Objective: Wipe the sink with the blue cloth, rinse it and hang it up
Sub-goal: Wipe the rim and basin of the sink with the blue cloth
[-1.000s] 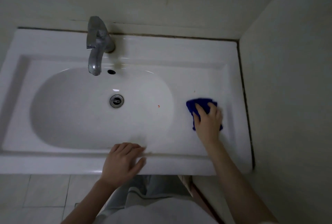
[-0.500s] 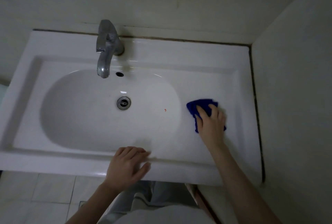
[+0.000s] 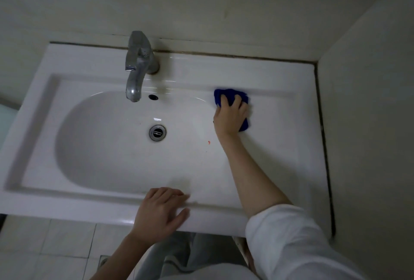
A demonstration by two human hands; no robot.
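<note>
A white sink [image 3: 275, 145] with an oval basin fills the view. My right hand [image 3: 230, 114] presses the blue cloth [image 3: 224, 94] flat against the sink's surface, just right of the basin's far end, with curled fingers over the cloth. Most of the cloth is hidden under that hand. My left hand [image 3: 160, 211] rests on the sink's front rim with its fingers spread and holds nothing. A small orange speck [image 3: 209, 142] lies on the basin's right slope.
A chrome tap [image 3: 137, 64] stands at the back of the sink, over the basin. A metal drain [image 3: 157, 132] sits in the basin's middle. A wall [image 3: 369, 122] runs close along the sink's right side. Floor tiles [image 3: 56, 246] show below.
My right hand has slid the blue cloth away from me, from the middle of the sink's right ledge up toward its back. My left hand stays on the front rim.
</note>
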